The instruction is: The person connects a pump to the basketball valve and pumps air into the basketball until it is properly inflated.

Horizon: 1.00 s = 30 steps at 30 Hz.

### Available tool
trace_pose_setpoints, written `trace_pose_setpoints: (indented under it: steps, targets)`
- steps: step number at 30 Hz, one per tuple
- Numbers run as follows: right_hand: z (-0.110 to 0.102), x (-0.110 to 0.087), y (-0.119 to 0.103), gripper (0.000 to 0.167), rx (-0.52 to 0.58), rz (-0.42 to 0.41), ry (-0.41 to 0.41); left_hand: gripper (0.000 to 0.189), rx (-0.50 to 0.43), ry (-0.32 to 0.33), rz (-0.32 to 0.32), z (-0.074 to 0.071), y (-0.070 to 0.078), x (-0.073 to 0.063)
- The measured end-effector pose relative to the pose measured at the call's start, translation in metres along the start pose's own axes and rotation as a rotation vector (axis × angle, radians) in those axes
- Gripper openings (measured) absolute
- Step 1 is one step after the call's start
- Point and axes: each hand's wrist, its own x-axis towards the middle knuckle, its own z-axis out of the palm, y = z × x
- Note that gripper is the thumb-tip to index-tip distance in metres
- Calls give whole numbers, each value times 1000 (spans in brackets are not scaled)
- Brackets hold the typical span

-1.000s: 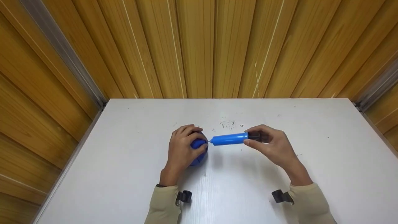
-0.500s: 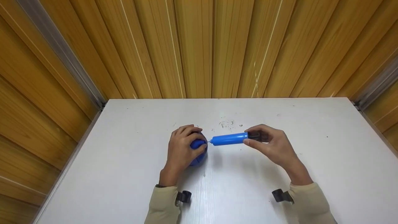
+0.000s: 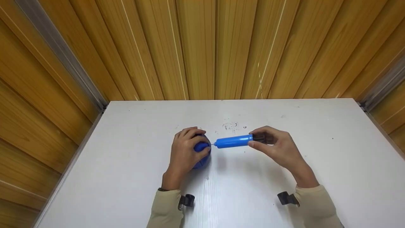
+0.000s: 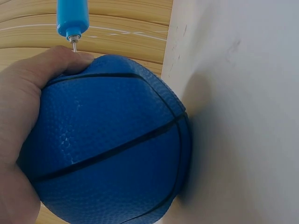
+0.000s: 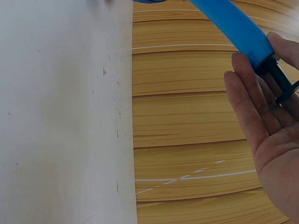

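A small blue ball with black seams, patterned like a basketball, is gripped by my left hand, the fingers curled over its top and the thumb on its near side. A bright blue hand pump lies level to the right of the ball. Its thin metal needle points at the ball beside my left thumb; the thumb hides the tip. My right hand pinches the rear end of the barrel between thumb and fingers. The pump's dark plunger handle sits partly drawn out inside that palm.
The white table carries dark scuff marks beyond the pump. Wood-patterned panels rise along its far edge and at both sides. Black wrist mounts stick out from the beige sleeves.
Both hands keep their hold on the ball and the pump, with hardly any movement. The head view has shifted very slightly.
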Motion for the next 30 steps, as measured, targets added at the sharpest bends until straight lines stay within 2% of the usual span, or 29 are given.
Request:
trace_pose_setpoints:
  steps: [8, 19, 30]
  targets:
    - [-1, 0, -1, 27, -2, -12, -1, 21, -4, -3, -4, 0, 0, 1]
    - [-3, -1, -3, 29, -26, 33, 4, 21, 1, -8, 1, -1, 0, 1]
    - [-10, -2, -1, 27, -48, 40, 32, 22, -7, -12, -7, -1, -2, 1]
